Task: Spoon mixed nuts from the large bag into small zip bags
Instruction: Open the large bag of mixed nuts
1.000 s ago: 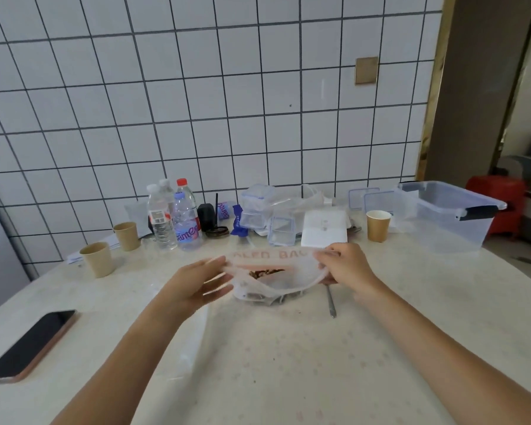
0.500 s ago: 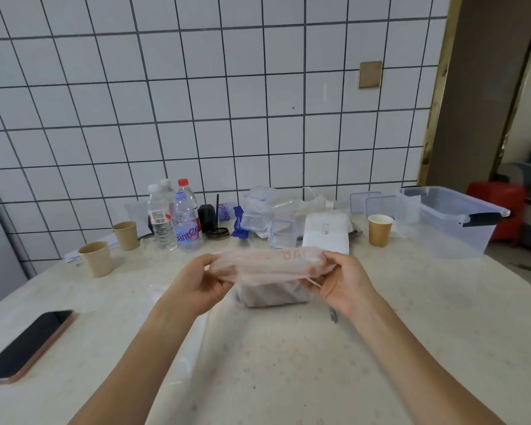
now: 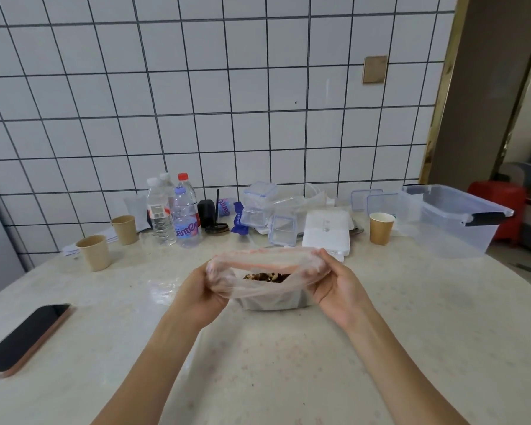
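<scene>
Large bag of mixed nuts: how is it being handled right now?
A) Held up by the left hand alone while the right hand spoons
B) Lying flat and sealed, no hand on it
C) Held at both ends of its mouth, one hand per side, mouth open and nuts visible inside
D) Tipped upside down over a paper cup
C: the left hand and right hand each grip one end of the large bag, and the mixed nuts show through its open mouth.

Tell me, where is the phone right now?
In the head view the phone lies flat, screen up, at the table's near-left edge, left of the person's left forearm and nearer the camera than the paper cups.
</scene>
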The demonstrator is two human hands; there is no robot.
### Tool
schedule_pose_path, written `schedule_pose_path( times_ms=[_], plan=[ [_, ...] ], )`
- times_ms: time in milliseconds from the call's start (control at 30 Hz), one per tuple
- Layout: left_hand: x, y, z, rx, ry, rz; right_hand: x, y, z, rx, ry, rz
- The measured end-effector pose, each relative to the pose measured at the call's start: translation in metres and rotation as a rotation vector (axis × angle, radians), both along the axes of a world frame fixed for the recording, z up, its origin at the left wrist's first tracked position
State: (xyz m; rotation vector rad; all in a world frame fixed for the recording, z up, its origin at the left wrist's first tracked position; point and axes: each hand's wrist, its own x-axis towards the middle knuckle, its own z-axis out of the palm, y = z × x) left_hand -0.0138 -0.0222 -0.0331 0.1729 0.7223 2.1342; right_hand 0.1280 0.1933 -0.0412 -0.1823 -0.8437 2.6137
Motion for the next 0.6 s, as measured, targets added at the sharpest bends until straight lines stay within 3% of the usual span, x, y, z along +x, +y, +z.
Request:
schedule_pose_path(
  times_ms=[233, 433, 533, 600],
  plan=[
    [0.005, -0.002, -0.011, 0.011, -0.062, -0.035, 0.008, 0.000, -0.007, -0.226, 0.075, -0.064],
    [0.011, 0.014, -0.007, 0.193, -0.334, 0.083, -0.005, -0.014, -0.011, -0.341, 0.067, -0.109],
    [0.011, 0.020, -0.016, 0.287, -0.377, 0.075, -0.007, -0.016, -0.014, -0.282, 0.008, -0.097],
    [0.010, 0.015, -0.017, 0.130, -0.241, 0.053, -0.004, -0.014, -0.015, -0.146, -0.097, -0.116]
  ],
)
